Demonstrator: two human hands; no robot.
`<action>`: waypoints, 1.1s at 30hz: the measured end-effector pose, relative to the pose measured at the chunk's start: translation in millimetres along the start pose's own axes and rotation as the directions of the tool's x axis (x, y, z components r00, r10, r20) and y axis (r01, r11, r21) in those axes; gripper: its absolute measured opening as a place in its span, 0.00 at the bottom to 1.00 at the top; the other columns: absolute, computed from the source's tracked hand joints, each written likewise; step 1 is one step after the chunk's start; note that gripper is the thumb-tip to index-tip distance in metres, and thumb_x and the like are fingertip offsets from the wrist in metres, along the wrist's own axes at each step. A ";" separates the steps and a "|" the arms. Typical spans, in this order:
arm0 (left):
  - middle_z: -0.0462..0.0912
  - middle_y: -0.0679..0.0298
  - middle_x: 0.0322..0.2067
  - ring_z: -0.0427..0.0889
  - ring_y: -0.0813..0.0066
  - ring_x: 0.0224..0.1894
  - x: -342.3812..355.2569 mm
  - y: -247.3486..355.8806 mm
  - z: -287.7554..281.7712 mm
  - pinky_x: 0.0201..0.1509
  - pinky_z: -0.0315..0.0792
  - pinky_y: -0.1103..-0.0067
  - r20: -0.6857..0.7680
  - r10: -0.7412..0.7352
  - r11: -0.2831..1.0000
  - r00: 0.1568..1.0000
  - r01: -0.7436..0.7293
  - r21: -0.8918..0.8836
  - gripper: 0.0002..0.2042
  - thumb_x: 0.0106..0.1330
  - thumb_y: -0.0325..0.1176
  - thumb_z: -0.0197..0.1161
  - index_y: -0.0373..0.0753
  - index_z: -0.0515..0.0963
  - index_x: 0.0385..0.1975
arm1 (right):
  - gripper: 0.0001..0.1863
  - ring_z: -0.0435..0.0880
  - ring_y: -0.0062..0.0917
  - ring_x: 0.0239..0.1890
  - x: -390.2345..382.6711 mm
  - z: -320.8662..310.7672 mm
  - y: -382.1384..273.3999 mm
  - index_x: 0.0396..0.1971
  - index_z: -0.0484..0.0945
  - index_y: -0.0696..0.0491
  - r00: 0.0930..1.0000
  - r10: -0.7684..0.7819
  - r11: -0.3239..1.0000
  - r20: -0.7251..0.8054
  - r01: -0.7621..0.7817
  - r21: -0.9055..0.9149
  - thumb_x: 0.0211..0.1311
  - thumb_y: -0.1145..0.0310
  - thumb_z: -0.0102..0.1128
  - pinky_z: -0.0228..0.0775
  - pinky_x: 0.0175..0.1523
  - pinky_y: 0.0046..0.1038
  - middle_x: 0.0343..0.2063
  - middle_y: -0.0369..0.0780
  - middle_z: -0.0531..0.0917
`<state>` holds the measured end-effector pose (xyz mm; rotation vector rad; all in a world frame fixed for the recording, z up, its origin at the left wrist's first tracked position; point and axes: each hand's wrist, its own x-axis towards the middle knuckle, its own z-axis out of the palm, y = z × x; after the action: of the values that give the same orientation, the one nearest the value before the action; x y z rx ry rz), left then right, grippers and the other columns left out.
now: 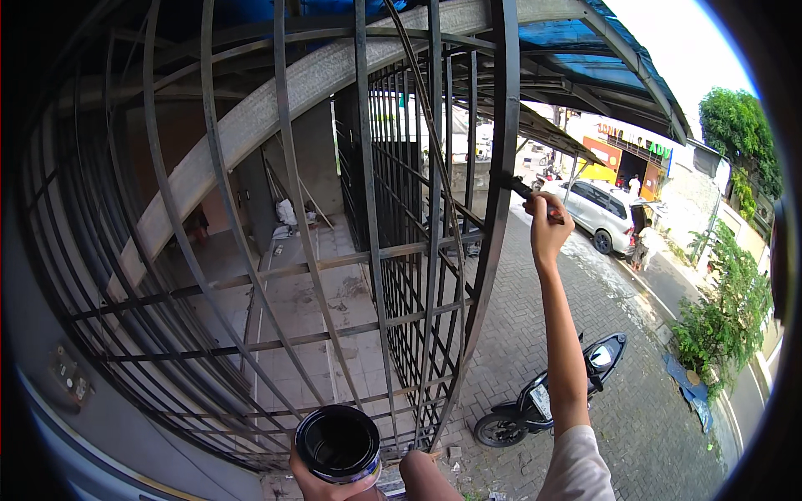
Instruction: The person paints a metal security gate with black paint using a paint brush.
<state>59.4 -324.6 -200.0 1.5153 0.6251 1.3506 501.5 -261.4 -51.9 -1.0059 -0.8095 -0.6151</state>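
Note:
My right hand [550, 224] is raised at the end of an outstretched arm, its fingers closed round the handle of a paintbrush [521, 189]. The dark bristles touch the thick corner post [504, 150] of a metal bar grille. Low in the picture, my left hand [322, 486] grips an open paint can [337, 444] from its left side and below. Black paint coats the can's inside and rim. The grille's upright bars [368, 167] look partly dark and partly bare grey. One of my knees [426, 476] shows beside the can.
Behind the bars lies a tiled floor [334, 351] with a white bag [286, 212] by the wall. Below on the right, a motorcycle [551, 392] stands on paving [518, 334]. Farther off are a silver car [597, 213], a person [645, 242] and green shrubs [718, 326]. Blue roofing [576, 63] hangs overhead.

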 end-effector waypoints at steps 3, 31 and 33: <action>0.76 0.54 0.40 0.78 0.65 0.42 -0.4 -5.2 -5.0 0.48 0.71 0.73 0.074 -0.037 0.997 0.997 0.032 0.067 0.39 0.26 0.33 0.74 0.28 0.67 0.46 | 0.07 0.82 0.21 0.21 -32.9 -5.3 20.7 0.24 0.78 0.60 0.998 -0.052 0.998 0.020 0.053 -0.035 0.54 0.75 0.51 0.69 0.29 0.17 0.16 0.40 0.81; 0.72 0.52 0.44 0.76 0.63 0.45 -3.7 -6.9 -7.9 0.50 0.71 0.72 0.066 -0.002 1.000 0.998 0.002 0.001 0.45 0.27 0.31 0.73 0.29 0.59 0.52 | 0.10 0.73 0.26 0.11 -135.8 -62.1 87.8 0.17 0.78 0.58 0.935 0.264 0.856 0.236 -0.114 -0.505 0.46 0.66 0.55 0.64 0.22 0.27 0.07 0.42 0.72; 0.72 0.52 0.44 0.76 0.63 0.45 0.1 -3.4 -7.8 0.50 0.71 0.72 0.122 -0.035 0.999 0.992 0.030 0.041 0.45 0.27 0.31 0.73 0.29 0.59 0.52 | 0.11 0.73 0.26 0.11 -119.0 -54.2 83.5 0.18 0.78 0.58 0.938 0.276 0.858 0.210 -0.142 -0.494 0.47 0.65 0.55 0.64 0.22 0.27 0.07 0.42 0.72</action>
<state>52.9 -320.7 -203.7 1.6001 0.5992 1.2169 514.6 -265.8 -206.4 -1.6385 -0.7898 -0.4960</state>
